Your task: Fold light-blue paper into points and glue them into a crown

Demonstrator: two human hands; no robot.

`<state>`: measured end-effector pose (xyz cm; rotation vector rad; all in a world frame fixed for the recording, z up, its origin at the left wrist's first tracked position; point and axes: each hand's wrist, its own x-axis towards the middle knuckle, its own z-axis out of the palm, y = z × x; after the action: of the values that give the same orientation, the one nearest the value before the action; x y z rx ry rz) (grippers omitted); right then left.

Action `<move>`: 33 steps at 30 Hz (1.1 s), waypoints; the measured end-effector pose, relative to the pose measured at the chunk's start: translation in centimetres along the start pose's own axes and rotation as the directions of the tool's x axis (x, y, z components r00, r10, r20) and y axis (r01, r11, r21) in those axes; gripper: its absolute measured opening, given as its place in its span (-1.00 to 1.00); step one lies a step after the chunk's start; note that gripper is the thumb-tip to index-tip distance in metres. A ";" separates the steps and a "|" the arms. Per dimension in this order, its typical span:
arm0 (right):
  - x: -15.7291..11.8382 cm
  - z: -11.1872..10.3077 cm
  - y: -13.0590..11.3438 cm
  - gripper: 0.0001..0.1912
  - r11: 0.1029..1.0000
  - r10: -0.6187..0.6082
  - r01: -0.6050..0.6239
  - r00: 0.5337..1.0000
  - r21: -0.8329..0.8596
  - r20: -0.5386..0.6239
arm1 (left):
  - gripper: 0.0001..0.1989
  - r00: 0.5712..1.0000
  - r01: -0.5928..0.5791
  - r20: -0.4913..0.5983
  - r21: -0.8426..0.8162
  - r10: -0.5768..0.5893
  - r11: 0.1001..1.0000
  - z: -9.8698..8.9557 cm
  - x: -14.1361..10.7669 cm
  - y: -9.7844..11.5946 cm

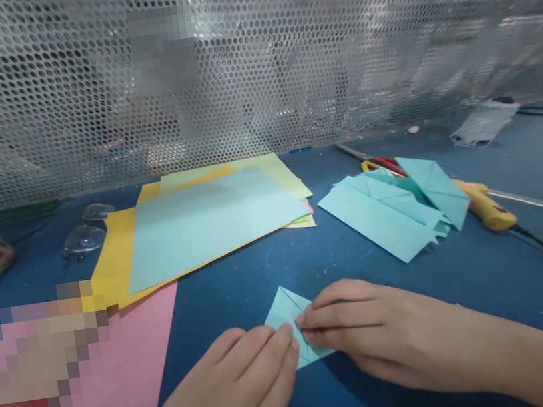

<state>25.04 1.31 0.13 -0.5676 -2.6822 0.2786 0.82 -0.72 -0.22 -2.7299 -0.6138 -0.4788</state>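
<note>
- Hands first: I see both of them low in the view, meeting over a small folded piece of light blue paper (291,322) that lies flat on the blue tabletop (261,272).
- I see the left hand (241,383) lying palm down with fingers stretched out; its fingertips press on the left edge of the small paper, flat and not closed around it.
- I see the right hand (370,331) coming in from the right, fingers held together and pointing left, pinning the right half of the same paper; it presses rather than pinches, as far as I can tell.
- The paper's pointed corner sticks out above the fingertips of both hands.
- Behind the hands I see a stack of sheets (208,222), a light blue one on top with yellow, orange and pale green under it.
- A pink sheet (136,357) lies to the left, its corner tucked under that stack.
- To the right of the stack sits a pile of folded light blue pieces (393,206), well apart from the hands.
- Red-handled scissors (384,164) peek out behind that pile, and a yellow glue gun (487,207) with a black cord lies just beside it.
- Clear glasses (86,233) rest at the far left, near the perforated metal screen (282,60) along the back.
</note>
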 end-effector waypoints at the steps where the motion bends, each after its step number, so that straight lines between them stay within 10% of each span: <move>1: 0.0 0.0 -0.1 -0.66 1.000 0.008 -0.008 1.000 0.004 0.004 | -0.43 0.998 0.025 0.059 -0.018 -0.024 1.000 0.0 0.1 0.0; 33: -0.1 0.2 -0.4 -0.68 0.997 -0.025 0.022 0.999 -0.073 -0.040 | -0.57 0.998 0.003 0.065 -0.039 -0.001 0.999 0.2 -0.9 0.9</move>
<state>24.92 0.88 0.05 -0.5566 -2.6667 0.1622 0.54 -1.74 -0.92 -2.7912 -0.6301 -0.4081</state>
